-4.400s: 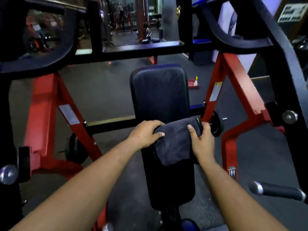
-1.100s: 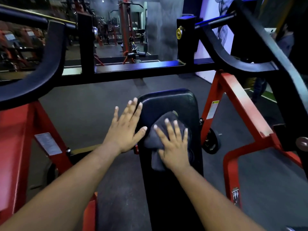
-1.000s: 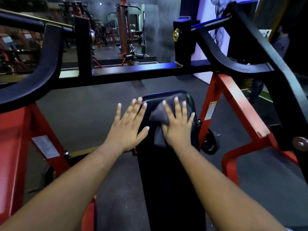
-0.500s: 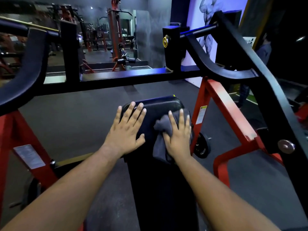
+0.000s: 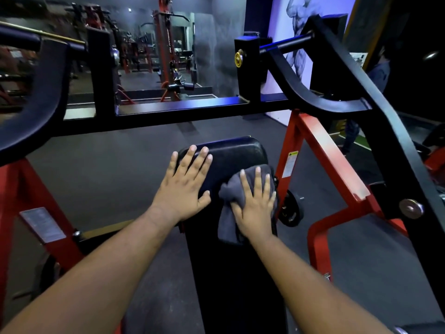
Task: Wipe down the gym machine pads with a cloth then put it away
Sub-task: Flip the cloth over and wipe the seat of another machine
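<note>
A long black pad [image 5: 231, 160] of the gym machine runs up the middle of the view, its rounded top end farthest from me. A dark grey cloth [image 5: 228, 213] lies bunched on the pad's right side near the top. My right hand [image 5: 256, 203] presses flat on the cloth with straight, spread fingers. My left hand [image 5: 185, 186] rests flat on the pad's upper left edge, fingers straight, holding nothing. Part of the cloth is hidden under my right hand.
The machine's red frame legs [image 5: 322, 155] stand on both sides of the pad. A black crossbar [image 5: 183, 112] and curved black arms [image 5: 301, 92] pass above it. A weight plate [image 5: 291, 210] sits low on the right. Dark rubber floor [image 5: 115, 169] surrounds it; a person stands far right.
My right hand has slid the cloth from the pad's top middle down and to its right side. My left hand has shifted from the pad's left edge onto its top left corner.
</note>
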{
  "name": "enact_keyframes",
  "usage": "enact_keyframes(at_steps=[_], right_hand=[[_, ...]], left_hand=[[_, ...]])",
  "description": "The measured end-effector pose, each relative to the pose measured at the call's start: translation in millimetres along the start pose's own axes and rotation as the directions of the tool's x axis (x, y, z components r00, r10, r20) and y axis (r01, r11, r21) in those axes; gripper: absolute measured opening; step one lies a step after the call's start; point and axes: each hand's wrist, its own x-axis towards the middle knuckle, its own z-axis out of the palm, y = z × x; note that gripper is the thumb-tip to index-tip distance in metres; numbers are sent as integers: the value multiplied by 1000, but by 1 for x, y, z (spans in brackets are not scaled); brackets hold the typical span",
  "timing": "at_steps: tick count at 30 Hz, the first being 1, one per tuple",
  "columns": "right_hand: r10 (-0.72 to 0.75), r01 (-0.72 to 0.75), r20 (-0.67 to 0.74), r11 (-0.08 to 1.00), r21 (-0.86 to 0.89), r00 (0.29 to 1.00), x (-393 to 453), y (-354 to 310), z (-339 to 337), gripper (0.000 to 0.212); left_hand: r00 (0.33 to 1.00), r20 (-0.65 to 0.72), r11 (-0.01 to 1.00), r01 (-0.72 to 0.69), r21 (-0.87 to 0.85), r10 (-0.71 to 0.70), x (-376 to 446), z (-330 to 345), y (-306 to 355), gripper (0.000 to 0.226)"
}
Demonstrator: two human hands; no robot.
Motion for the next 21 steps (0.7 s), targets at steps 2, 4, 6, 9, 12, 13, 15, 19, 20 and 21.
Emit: enact_keyframes(at_steps=[2,4,6,9,12,13,15,19,20,21], right_hand=[[48,-47,-31,998,36,998,44,-22,-14,82],[107,-103,-78,993,57,991,72,-40,-21,81],[91,-88,-115,996,30,989,59,-43,-12,81],[-65,62,-73,997,-46,995,-20,-31,21,86],[-115,114,-5,990,-87,993,-90,-17,46,90],[-88,88,-2,992,-89,996,-90,-19,47,91],[19,-21,-30,998,-53,999,-65,-46,41,92],[180,-178,-70,983,35,981,-9,-116,26,89],[152,-150,-74,988,31,986,-13,-117,28,89],[83,-83,-82,997,4,993,-26,-108,34,88]], left_hand=[[1000,17,1000,0,-26,1,0,0,0,91],[999,40,997,-18,-71,21,1,-2,-3,88],[996,70,988,-40,-149,51,1,-8,-9,83],[985,145,972,-59,-228,93,1,-17,-17,80],[981,145,970,-93,-225,128,-8,-20,-17,79],[979,135,970,-119,-213,150,-13,-20,-18,79],[974,115,963,-167,-211,194,-24,-20,-22,79],[984,68,949,-139,-284,164,-23,-24,-35,81],[986,65,947,-126,-295,151,-23,-24,-38,81],[986,62,949,-130,-288,154,-24,-23,-40,81]])
